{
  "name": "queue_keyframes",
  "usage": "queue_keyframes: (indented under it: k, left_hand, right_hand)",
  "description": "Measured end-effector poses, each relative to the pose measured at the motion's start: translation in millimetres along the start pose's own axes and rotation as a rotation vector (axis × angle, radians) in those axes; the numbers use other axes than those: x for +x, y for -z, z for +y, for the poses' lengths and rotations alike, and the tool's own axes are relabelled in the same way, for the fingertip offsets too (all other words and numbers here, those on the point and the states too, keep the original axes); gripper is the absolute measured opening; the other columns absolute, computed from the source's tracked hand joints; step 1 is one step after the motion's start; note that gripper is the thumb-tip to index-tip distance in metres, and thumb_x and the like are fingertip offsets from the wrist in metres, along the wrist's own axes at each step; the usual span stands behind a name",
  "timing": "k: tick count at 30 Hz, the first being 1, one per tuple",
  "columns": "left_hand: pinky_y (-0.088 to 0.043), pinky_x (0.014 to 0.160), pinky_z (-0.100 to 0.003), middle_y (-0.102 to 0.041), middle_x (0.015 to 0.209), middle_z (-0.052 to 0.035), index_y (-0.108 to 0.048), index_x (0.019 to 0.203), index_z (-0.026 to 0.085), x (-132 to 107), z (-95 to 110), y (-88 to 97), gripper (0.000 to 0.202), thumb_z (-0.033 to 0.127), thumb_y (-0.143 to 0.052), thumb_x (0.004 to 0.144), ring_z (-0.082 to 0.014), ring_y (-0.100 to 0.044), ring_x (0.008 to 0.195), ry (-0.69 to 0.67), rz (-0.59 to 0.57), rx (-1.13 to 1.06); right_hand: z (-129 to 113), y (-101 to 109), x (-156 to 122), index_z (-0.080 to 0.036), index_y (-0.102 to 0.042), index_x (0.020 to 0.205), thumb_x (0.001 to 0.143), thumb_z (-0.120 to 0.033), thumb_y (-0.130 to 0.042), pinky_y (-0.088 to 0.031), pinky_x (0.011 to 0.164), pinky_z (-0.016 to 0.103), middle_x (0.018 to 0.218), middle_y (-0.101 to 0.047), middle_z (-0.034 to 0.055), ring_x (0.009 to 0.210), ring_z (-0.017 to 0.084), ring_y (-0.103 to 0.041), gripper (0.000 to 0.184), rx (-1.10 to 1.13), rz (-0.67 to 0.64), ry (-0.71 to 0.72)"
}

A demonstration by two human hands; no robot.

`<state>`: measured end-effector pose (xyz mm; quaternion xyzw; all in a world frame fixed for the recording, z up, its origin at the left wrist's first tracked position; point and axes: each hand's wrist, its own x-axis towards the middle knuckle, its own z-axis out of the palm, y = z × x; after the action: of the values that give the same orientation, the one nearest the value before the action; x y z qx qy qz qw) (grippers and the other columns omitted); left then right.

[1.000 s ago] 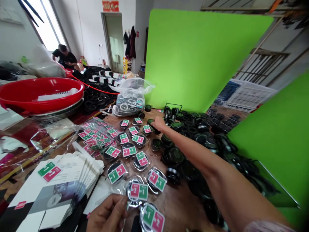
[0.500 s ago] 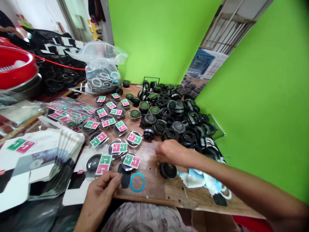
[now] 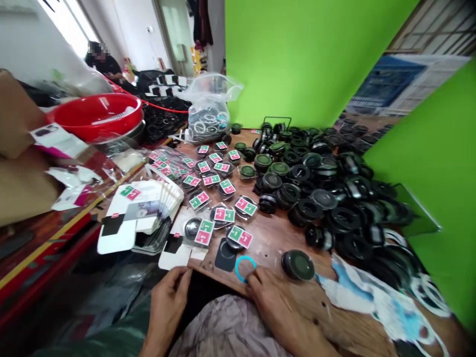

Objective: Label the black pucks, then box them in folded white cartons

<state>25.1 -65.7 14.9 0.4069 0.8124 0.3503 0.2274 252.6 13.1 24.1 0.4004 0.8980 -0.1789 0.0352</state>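
Note:
A thin bright blue ring (image 3: 237,268) lies at the table's front edge. The curled fingertips of my right hand (image 3: 273,300) are at its lower right rim and appear to pinch it. My left hand (image 3: 167,305) is at the edge below a white flattened box (image 3: 169,259), thumb and forefinger pressed together; what may be between them is hidden. Beside the ring lies a dark square card (image 3: 225,255). A round black part with a dark green top (image 3: 298,264) sits right of my right hand. Just above the card is a bagged black disc with a green and pink label (image 3: 240,237).
Several bagged, labelled discs (image 3: 211,180) spread over the table's middle. Black round parts (image 3: 312,210) pile up against the green wall (image 3: 290,59). A blue-white cloth (image 3: 357,290) lies at right, a box stack (image 3: 148,206) at left. Behind are a bag of rings (image 3: 208,121), a red basin (image 3: 94,121) and a person (image 3: 106,62).
My right hand has come back from the black pile to the blue ring. My left hand has drawn away from the dark card to the table edge. The view has swung left.

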Motion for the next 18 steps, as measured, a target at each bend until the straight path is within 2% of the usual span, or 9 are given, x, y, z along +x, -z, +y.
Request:
queue_keyframes:
  k: [3, 6, 10, 13, 15, 17, 18]
  left_hand:
    - [-0.045, 0.079, -0.033, -0.063, 0.088, -0.0089, -0.066, 0.094, 0.016, 21.6, -10.3, 5.0, 0.034, 0.042, -0.047, 0.084, -0.0240, -0.058, 0.086, -0.152, 0.173, 0.262]
    - [-0.042, 0.087, -0.042, -0.059, 0.103, -0.0151, -0.064, 0.106, 0.014, 36.6, -14.1, 4.6, 0.042, 0.044, -0.047, 0.084, -0.0320, -0.051, 0.103, -0.172, 0.211, 0.379]
    - [-0.044, 0.084, -0.043, -0.055, 0.116, -0.0174, -0.064, 0.111, 0.013, 35.6, -14.6, -1.1, 0.046, 0.046, -0.046, 0.086, -0.0325, -0.049, 0.102, -0.311, 0.192, 0.726]
    - [-0.045, 0.078, -0.041, -0.056, 0.117, -0.0183, -0.062, 0.113, 0.011, 30.0, -16.1, -3.6, 0.048, 0.047, -0.043, 0.088, -0.0320, -0.050, 0.100, -0.388, 0.205, 0.866]
    - [-0.045, 0.077, -0.040, -0.056, 0.116, -0.0191, -0.063, 0.112, 0.009, 28.4, -18.0, -3.7, 0.050, 0.048, -0.041, 0.089, -0.0318, -0.050, 0.099, -0.432, 0.223, 0.877]
    - [-0.045, 0.077, -0.040, -0.056, 0.115, -0.0192, -0.064, 0.110, 0.008, 28.2, -19.9, -3.1, 0.051, 0.048, -0.039, 0.089, -0.0317, -0.050, 0.098, -0.474, 0.234, 0.872]
    - [-0.045, 0.076, -0.040, -0.056, 0.114, -0.0191, -0.064, 0.109, 0.008, 28.2, -20.8, -2.7, 0.051, 0.047, -0.039, 0.089, -0.0315, -0.050, 0.097, -0.493, 0.236, 0.872]
  right_hand:
    - [3.2, -7.7, -1.2, -0.022, -0.060, 0.091, 0.089, -0.016, -0.047, -0.047, 0.066, 0.029, 0.093, -0.061, 0.0059, 0.080, 0.020, -0.061, 0.015, 0.048, 0.032, -0.026]
    - [4.8, -12.0, -2.4, -0.022, -0.060, 0.096, 0.089, -0.022, -0.049, -0.048, 0.062, 0.029, 0.092, -0.061, 0.0059, 0.077, 0.019, -0.061, 0.013, 0.073, 0.093, -0.012]
    - [6.3, -17.6, -5.6, -0.018, -0.055, 0.116, 0.083, -0.027, -0.061, -0.050, 0.066, 0.031, 0.094, -0.061, 0.0080, 0.079, 0.021, -0.061, 0.034, 0.007, 0.201, -0.017]
    - [8.8, -21.6, -10.9, -0.015, -0.056, 0.116, 0.078, -0.028, -0.068, -0.049, 0.067, 0.031, 0.094, -0.061, 0.0081, 0.081, 0.021, -0.059, 0.041, -0.039, 0.237, 0.057]
    - [11.0, -25.6, -15.1, -0.013, -0.057, 0.111, 0.080, -0.026, -0.066, -0.047, 0.064, 0.030, 0.089, -0.061, 0.0075, 0.079, 0.020, -0.057, 0.035, -0.073, 0.303, 0.150]
    - [12.9, -30.7, -18.6, -0.012, -0.059, 0.104, 0.088, -0.022, -0.053, -0.043, 0.060, 0.030, 0.082, -0.060, 0.0066, 0.073, 0.019, -0.053, 0.019, -0.094, 0.408, 0.258]
    - [13.5, -33.1, -19.7, -0.012, -0.060, 0.099, 0.091, -0.018, -0.045, -0.041, 0.059, 0.030, 0.078, -0.059, 0.0064, 0.071, 0.019, -0.052, 0.018, -0.092, 0.464, 0.310]
